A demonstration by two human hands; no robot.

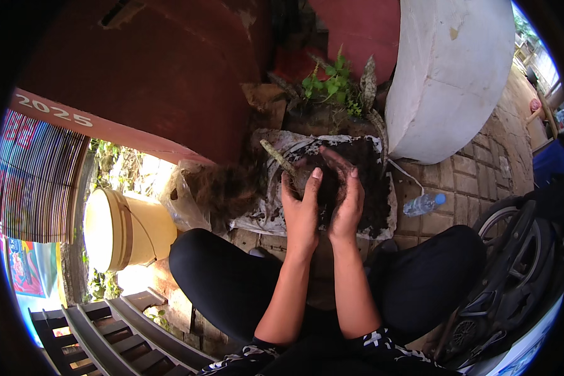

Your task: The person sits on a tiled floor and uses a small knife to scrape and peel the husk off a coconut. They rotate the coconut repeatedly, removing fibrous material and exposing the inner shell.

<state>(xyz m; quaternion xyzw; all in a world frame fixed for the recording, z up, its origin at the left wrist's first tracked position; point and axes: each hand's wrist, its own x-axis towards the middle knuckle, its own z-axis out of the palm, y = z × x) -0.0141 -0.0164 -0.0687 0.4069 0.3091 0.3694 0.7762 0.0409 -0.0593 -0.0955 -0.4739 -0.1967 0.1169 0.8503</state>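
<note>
My left hand (299,202) is curled around a rounded, soil-covered clump (301,180). A pale, mottled plant stem (278,156) sticks up from it at a slant. Close beside it, my right hand (347,204) is cupped with its palm facing the clump and dark soil on its fingers. Whether the right hand bears any of the clump's weight is hidden in shadow. Both hands are over a dirty white plastic sack (261,224) spread on the ground. Dark loose soil (377,199) covers much of the sack.
Brown fibre (225,185) and a clear plastic bag (184,202) lie left of the sack, near a cream bucket (143,230). Right stand a plastic bottle (419,205) and a motorcycle wheel (510,235). Green plants (333,84) grow beyond, between red (169,84) and white (451,80) masonry structures.
</note>
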